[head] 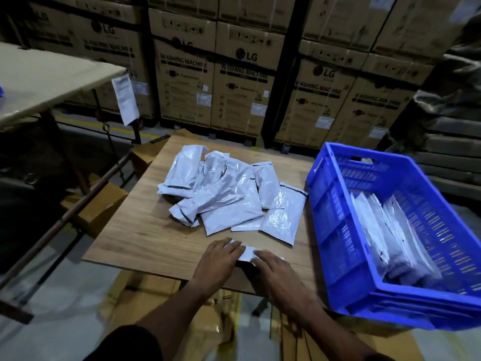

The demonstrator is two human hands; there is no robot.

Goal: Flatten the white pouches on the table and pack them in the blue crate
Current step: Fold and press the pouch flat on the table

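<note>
A white pouch [246, 252] lies near the front edge of the small wooden table [145, 235]. My left hand [218, 261] and my right hand [276, 270] both press flat on it with straight fingers, hiding most of it. Behind them sits a loose heap of several white pouches [229, 194], some puffed and crumpled. To the right stands the blue crate [335, 212], tilted toward me, with several flattened pouches [387, 235] stacked upright inside.
Stacked cardboard washing-machine boxes [234, 82] form a wall behind the table. A pale table [39, 79] with a hanging paper sheet stands at the left. Cardboard boxes [104, 204] and metal bars lie left of and below the wooden table.
</note>
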